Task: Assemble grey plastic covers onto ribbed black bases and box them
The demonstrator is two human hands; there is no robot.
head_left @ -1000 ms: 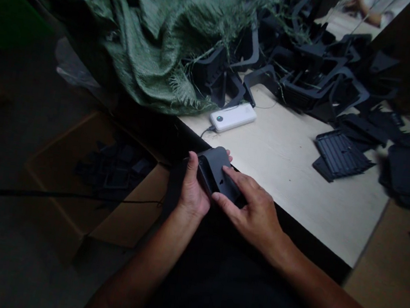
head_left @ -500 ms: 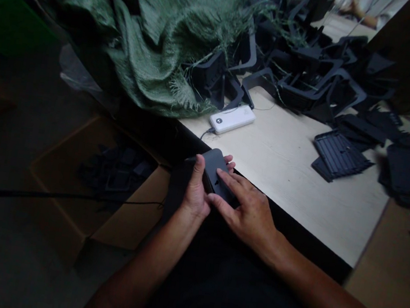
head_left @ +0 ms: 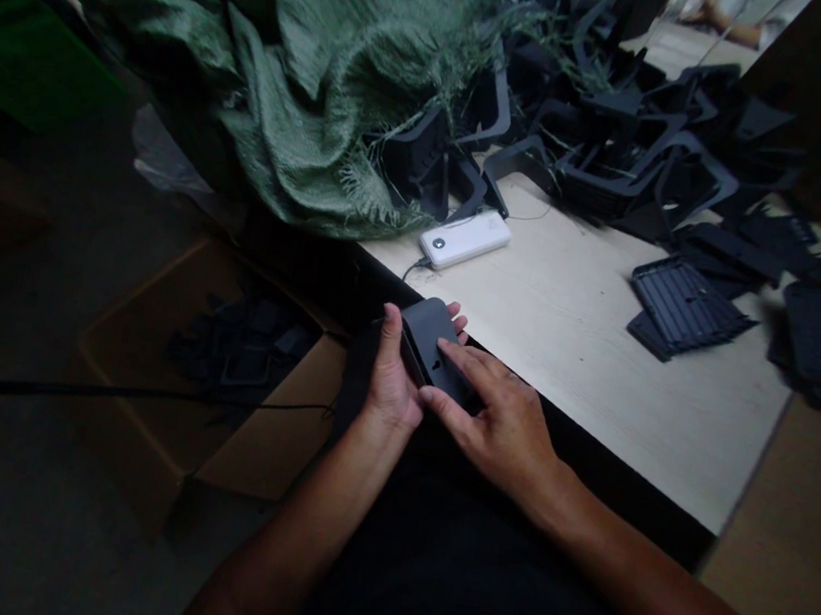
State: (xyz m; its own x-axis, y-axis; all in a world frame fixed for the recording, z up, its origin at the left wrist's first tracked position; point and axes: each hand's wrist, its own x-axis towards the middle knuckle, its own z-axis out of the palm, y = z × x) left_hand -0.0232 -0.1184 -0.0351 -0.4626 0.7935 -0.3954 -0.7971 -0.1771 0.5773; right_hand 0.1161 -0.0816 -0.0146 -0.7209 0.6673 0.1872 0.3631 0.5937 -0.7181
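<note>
Left hand [head_left: 389, 385] grips 1 black plastic part [head_left: 436, 346], right hand [head_left: 497, 425] pressing on it; open cardboard box [head_left: 273, 431] by worktop [head_left: 584, 371] holds more black pcs [head_left: 245, 356].

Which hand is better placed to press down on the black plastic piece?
Probably the right hand: its fingers already lie across the top of the black plastic piece, while the left hand cradles it from below.

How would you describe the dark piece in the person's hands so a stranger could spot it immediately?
Find the pale table with heaps of black plastic parts. At its near edge, below a white power bank, the left hand and right hand hold a dark rounded plastic piece. Unlike the heaped parts, it is in hand, with a small notch showing.
</note>
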